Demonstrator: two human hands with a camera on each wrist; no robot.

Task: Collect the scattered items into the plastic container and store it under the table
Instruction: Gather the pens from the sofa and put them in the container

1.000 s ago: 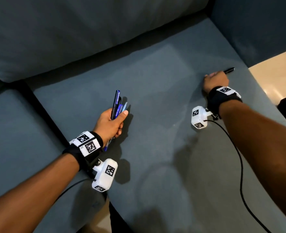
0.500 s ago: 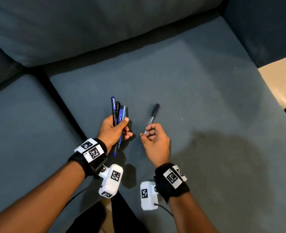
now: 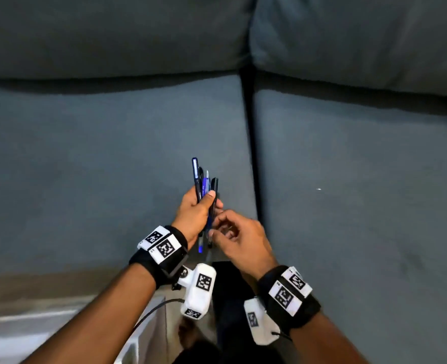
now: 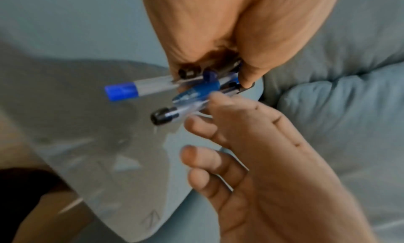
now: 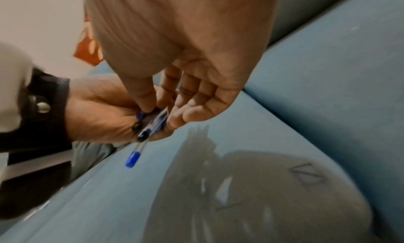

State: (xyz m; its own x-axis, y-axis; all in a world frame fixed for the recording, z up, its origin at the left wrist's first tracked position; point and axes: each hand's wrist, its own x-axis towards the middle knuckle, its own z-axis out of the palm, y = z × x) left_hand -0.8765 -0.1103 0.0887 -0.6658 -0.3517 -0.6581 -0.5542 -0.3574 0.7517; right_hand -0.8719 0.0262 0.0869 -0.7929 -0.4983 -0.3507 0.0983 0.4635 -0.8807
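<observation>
My left hand [image 3: 204, 206] grips a bundle of several blue and black pens [image 3: 202, 179] upright over the blue-grey sofa seat [image 3: 112, 166]. A black pen [image 3: 214, 186] stands at the right side of the bundle. My right hand [image 3: 216, 224] is close against the left one and pinches the lower end of that pen [image 4: 166, 115] between thumb and forefinger. A clear pen with a blue cap [image 5: 132, 159] sticks out below the left fist. The plastic container is not in view.
A dark gap [image 3: 248, 153] splits the two seat cushions, with the back cushions [image 3: 138, 35] behind. A small white speck [image 3: 319, 189] lies on the right cushion. The sofa's front edge and pale floor [image 3: 33, 327] show at lower left, and my dark-trousered leg [image 3: 230, 298] below the hands.
My right hand picked the black pen up from the far right of the cushion and carried it left to the bundle. The pen now stands among the others in my left hand.
</observation>
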